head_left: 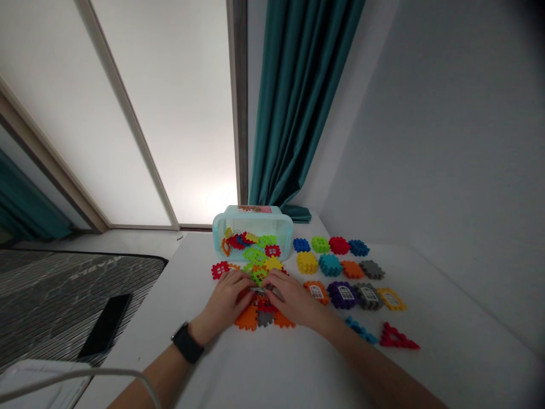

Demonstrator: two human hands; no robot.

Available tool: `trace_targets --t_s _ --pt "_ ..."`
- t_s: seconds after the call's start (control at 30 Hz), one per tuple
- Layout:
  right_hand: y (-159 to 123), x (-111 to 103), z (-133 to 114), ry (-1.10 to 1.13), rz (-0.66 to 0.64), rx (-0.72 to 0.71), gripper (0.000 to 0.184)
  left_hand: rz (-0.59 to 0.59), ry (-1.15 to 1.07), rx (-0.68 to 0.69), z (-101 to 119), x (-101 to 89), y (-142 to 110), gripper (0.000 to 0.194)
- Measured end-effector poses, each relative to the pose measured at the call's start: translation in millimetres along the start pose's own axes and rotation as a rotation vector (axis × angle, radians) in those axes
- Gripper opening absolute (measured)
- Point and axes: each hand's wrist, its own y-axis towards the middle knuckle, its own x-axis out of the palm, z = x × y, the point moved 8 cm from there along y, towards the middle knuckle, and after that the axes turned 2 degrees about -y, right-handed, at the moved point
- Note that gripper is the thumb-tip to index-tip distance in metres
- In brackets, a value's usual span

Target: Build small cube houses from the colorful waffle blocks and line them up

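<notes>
Centrally, the left hand (227, 296) and right hand (289, 299) rest close together on a white table (204, 375). Both are curled over, their fingertips meeting at a small silvery piece (263, 290). The fingers hide most of its shape, and I cannot tell whether either hand is gripping it. Beneath and around the hands lie toy waffle blocks (247, 319) in orange, grey and red, partly covered by the palms. Just ahead stands a pale blue box (286, 234), with a jumble of green, yellow and red blocks visible through its clear wall; those lower down are hard to make out. To the right, more blocks (330, 264) lie in loose rows, some shaped like windows. A black watch (187, 342) circles the left wrist.
</notes>
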Motion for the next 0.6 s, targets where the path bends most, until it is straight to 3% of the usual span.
trace_targets --t_s 0.2,0.37,0.5,0.6 --pt "1.6 -9.2 5.4 0.27 0.122 0.103 0.014 0.08 -0.218 -0.139 -6.0 -6.7 0.2 0.018" --pt "1.2 -3.8 9.4 0.421 0.149 0.204 0.028 0.113 -0.488 -0.295 -17.5 0.1 -2.3 0.027" --pt "2.4 -2.9 15.9 0.478 0.201 0.216 0.024 0.118 -0.583 -0.317 -17.8 5.8 -4.0 0.027" --pt "2.9 -2.6 21.5 0.536 0.226 0.223 0.021 0.132 -0.498 -0.266 -13.3 2.5 -6.0 0.034"
